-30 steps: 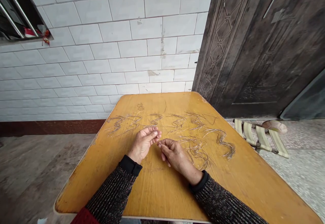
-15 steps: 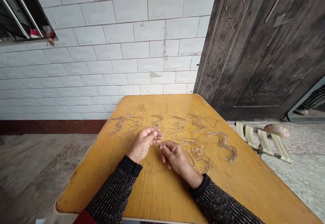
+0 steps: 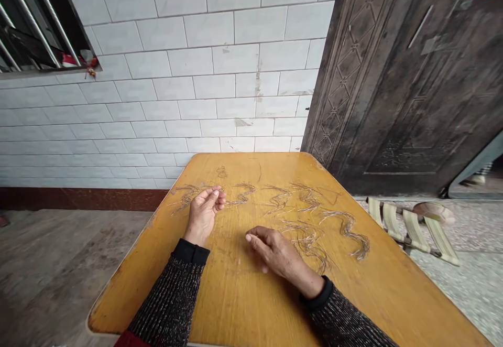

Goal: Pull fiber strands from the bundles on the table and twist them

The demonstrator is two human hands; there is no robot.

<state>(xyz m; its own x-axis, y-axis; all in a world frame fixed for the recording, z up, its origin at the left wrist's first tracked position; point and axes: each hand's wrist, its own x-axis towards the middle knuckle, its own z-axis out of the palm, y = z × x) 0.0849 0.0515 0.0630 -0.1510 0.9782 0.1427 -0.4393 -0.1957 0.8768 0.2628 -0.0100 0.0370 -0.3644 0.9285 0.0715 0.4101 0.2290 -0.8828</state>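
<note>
My left hand is raised over the far left part of the yellow wooden table, thumb and fingers pinched on a thin wire that shows faintly to its right. My right hand hangs over the middle of the table, fingers curled and thumb tip against the forefinger. Whatever it may hold is too fine to make out. Right beside it lies a bundle of wavy thin wires. Another wavy bundle lies farther right.
Several more wavy wire bundles lie in a row across the far part of the table. Small wire loops sit near its back edge. Behind stand a white tiled wall and a dark door. A strapped seat is on the floor at right.
My hands have moved apart: the left has gone left and slightly farther away, while the right has stayed near its place. The head view has tilted up slightly.
</note>
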